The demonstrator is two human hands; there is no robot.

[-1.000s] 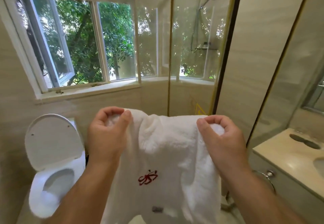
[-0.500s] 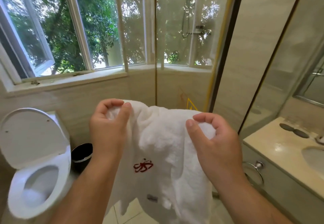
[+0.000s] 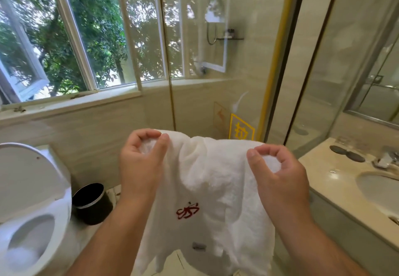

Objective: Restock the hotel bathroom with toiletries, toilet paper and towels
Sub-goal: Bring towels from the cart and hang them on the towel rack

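A white towel (image 3: pixel 216 180) with a red embroidered emblem hangs in front of me at chest height. My left hand (image 3: pixel 140 165) pinches its upper left corner between thumb and fingers. My right hand (image 3: pixel 278 176) pinches the upper right corner the same way. The cloth sags between the two hands and its lower edge dangles above the floor.
An open toilet (image 3: pixel 32 211) stands at the left, a black bin (image 3: pixel 90 202) beside it. The glass shower enclosure (image 3: pixel 216 59) with a yellow door frame is straight ahead. A marble vanity counter (image 3: pixel 336 180) with a sink (image 3: pixel 382 191) lies at the right. Windows fill the left wall.
The view has moved closer to the shower glass and tilted slightly. My hands have spread a little farther apart along the towel's top edge, still pinching it.
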